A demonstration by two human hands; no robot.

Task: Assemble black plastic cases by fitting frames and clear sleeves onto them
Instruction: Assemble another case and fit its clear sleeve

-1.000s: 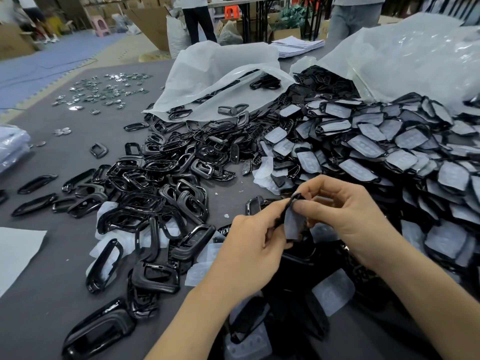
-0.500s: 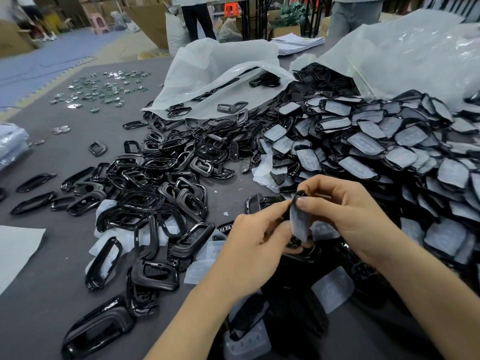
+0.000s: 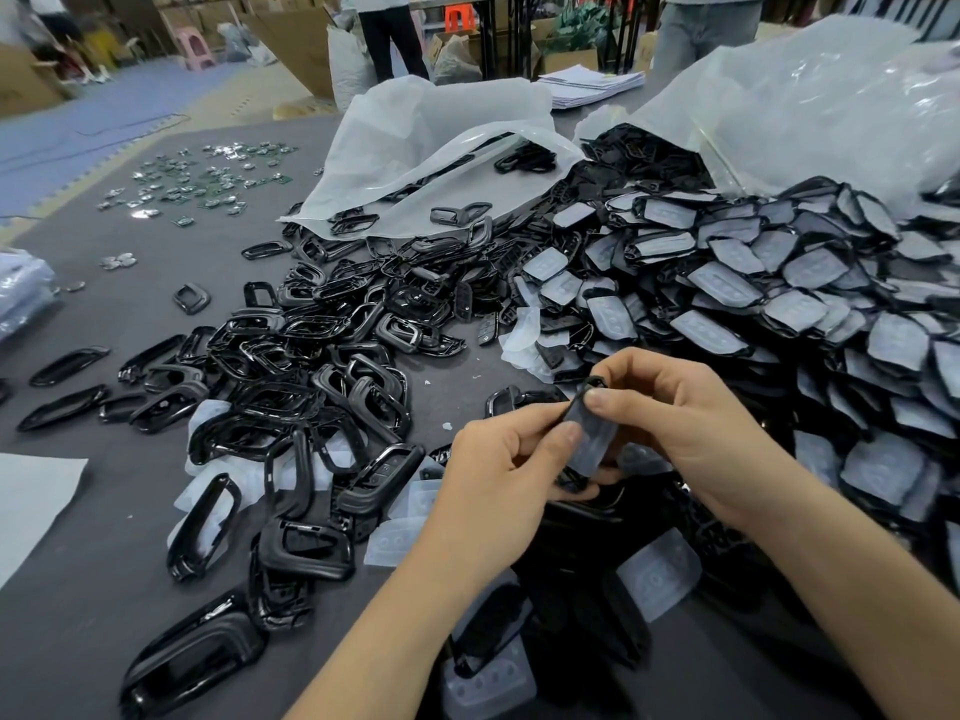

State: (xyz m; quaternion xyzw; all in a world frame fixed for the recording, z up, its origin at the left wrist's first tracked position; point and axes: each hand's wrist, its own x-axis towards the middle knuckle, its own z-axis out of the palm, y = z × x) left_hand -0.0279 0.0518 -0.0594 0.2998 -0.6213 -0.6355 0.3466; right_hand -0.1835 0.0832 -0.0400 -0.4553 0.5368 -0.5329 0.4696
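Note:
Both hands hold one black plastic case with a clear sleeve (image 3: 592, 439) over it, above the table's near middle. My left hand (image 3: 498, 475) pinches its lower left side between thumb and fingers. My right hand (image 3: 680, 423) grips its top end with thumb and forefinger. A heap of glossy black frames (image 3: 311, 366) spreads to the left. To the right rises a big pile of sleeved black cases (image 3: 779, 304). Loose clear sleeves (image 3: 657, 574) lie near my wrists.
Two open plastic bags (image 3: 426, 148) spill parts at the back. Small shiny metal pieces (image 3: 202, 179) are scattered far left on the grey table (image 3: 104, 589). A white sheet (image 3: 31, 506) lies at the left edge. People stand beyond the table.
The held case has turned more edge-on between my fingers and the sleeve sits further over it. Both hands stay in the same place.

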